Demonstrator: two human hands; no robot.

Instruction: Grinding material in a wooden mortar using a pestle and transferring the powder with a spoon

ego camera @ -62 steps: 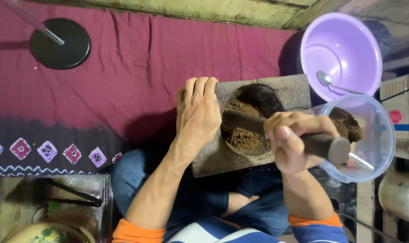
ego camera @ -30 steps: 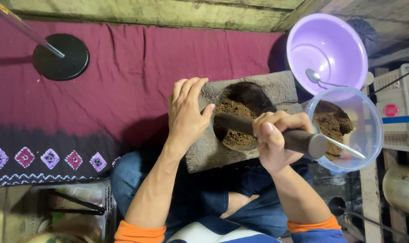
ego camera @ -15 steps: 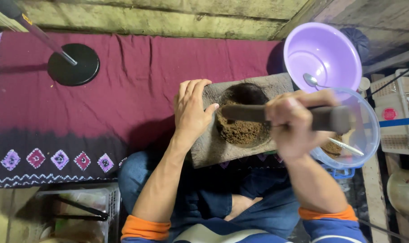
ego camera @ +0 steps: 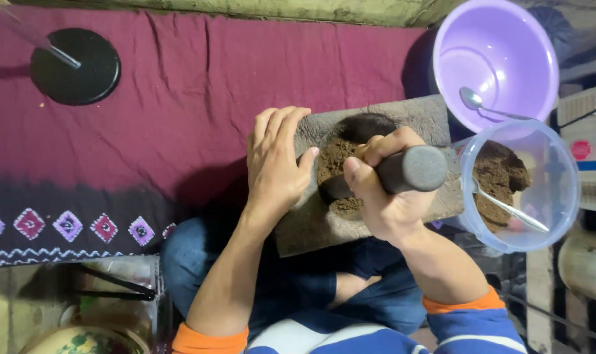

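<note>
A grey stone mortar block (ego camera: 429,115) rests in front of my lap, its round hollow filled with brown ground powder (ego camera: 333,160). My right hand (ego camera: 383,196) is shut on a dark cylindrical pestle (ego camera: 413,169) whose lower end sits in the powder. My left hand (ego camera: 275,164) lies flat on the block's left edge, fingers together, steadying it. Right of the block stands a clear plastic bowl (ego camera: 560,196) holding more brown powder (ego camera: 498,180) and a metal spoon (ego camera: 508,206).
A purple plastic bowl (ego camera: 501,52) with a spoon (ego camera: 475,99) sits at the upper right. A maroon patterned cloth (ego camera: 180,85) covers the floor, with a black round stand base (ego camera: 75,65) at the upper left. Metal containers crowd the right edge.
The pestle has swung from lying across the hollow to pointing down into the powder, and my right hand has dropped lower. My left hand has stayed on the block.
</note>
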